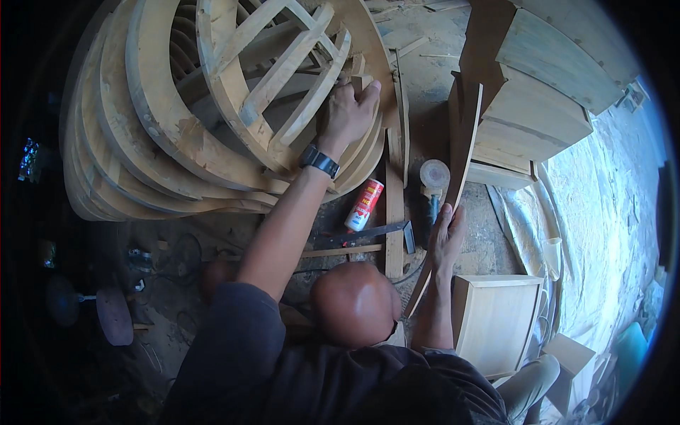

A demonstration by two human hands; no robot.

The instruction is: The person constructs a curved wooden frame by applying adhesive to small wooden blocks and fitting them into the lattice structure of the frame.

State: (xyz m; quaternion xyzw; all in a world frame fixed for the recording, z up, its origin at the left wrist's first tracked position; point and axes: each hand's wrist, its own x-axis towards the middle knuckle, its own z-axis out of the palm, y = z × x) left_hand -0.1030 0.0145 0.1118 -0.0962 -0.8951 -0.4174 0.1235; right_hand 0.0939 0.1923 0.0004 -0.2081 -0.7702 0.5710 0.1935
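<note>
Head view: the right hand [448, 234] grips the strip [467, 134], its long axis running away from the body, right of the frame [154, 78] and apart from it. The left hand [348, 113], farther from the strip, curls at the frame's edge; its grip is unclear.

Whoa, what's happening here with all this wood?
A person has their left hand at the edge of a big, round wooden frame with lots of curved ribs. Their right hand holds a long, thin wooden strip, which isn't on the frame right now. Between the two arms lie a red-and-white bottle and a dark square tool.
</note>
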